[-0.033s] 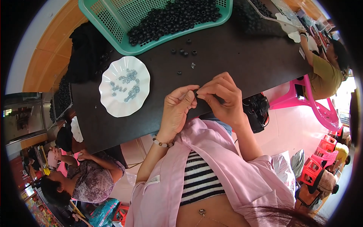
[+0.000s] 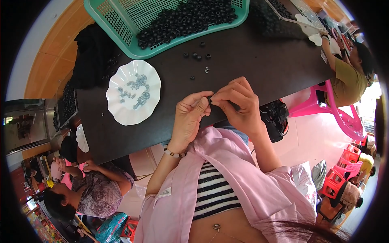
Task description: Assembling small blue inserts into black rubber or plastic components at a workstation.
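Note:
My left hand (image 2: 190, 115) is closed, thumb and forefinger pinching a small black round piece (image 2: 209, 98) that is mostly hidden by the fingers. My right hand (image 2: 239, 106) meets it from the right, with thumb and fingertips pinched together at the piece; whatever they hold is too small to make out. Beyond the hands, several loose black round pieces (image 2: 198, 58) with holes lie on the dark table (image 2: 259, 60). A few tiny silvery bits (image 2: 207, 70) lie near them. To the left stands a white scalloped plate (image 2: 121, 109) with small clear, silvery pieces (image 2: 142, 99) on it.
A green mesh basket (image 2: 109, 30) full of black pieces stands at the far edge. Black cloth (image 2: 91, 52) lies at the far left. Co-workers sit at left (image 2: 103, 190) and far right (image 2: 350, 81), near a pink chair (image 2: 316, 103). A black bag-like object (image 2: 274, 120) is right of my arm.

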`<state>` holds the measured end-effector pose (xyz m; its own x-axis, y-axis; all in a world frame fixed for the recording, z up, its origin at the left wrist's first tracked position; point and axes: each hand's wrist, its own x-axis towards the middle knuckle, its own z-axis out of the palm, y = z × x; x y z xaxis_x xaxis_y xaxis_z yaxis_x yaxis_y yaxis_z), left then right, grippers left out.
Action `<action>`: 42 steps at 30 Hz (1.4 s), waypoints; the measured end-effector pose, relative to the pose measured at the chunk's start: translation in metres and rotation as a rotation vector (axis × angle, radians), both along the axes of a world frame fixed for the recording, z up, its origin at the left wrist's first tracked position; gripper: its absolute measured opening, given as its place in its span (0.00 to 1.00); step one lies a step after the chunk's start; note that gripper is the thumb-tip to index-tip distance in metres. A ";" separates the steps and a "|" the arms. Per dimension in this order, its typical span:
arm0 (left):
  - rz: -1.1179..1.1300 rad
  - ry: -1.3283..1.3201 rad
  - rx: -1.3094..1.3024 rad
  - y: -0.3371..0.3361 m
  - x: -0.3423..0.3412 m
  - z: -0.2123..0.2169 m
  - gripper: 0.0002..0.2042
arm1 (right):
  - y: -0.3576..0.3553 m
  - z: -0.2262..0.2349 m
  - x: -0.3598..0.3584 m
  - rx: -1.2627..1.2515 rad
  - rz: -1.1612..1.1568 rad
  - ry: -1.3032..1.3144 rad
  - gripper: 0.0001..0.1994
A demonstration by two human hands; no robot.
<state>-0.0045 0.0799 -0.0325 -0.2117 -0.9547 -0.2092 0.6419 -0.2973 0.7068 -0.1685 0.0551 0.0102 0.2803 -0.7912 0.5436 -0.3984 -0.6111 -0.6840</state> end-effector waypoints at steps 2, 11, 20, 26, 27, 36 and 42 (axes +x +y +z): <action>0.007 -0.029 -0.011 0.000 0.001 -0.002 0.11 | 0.001 0.003 0.000 0.014 -0.010 0.038 0.09; 0.050 0.165 0.175 0.004 -0.001 0.002 0.11 | 0.005 -0.010 0.005 -0.095 -0.038 0.084 0.14; 0.098 -0.020 0.072 0.004 0.001 0.005 0.11 | 0.009 -0.018 0.018 -0.119 -0.145 0.016 0.16; 0.142 -0.046 0.098 0.004 -0.001 0.003 0.11 | 0.012 -0.019 0.023 -0.131 -0.168 0.040 0.16; 0.133 -0.004 0.109 0.004 0.000 0.001 0.11 | 0.013 -0.019 0.024 -0.145 -0.179 0.060 0.17; 0.042 0.110 0.166 0.006 0.002 0.003 0.13 | 0.011 -0.018 0.019 0.002 -0.134 -0.027 0.22; -0.045 0.110 0.125 0.008 0.010 0.002 0.14 | 0.008 -0.015 0.017 -0.063 -0.095 0.014 0.21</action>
<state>0.0055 0.0882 -0.0303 -0.2819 -0.9116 -0.2991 0.6972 -0.4088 0.5889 -0.1511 0.0629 -0.0051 0.2135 -0.7788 0.5898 -0.4660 -0.6118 -0.6392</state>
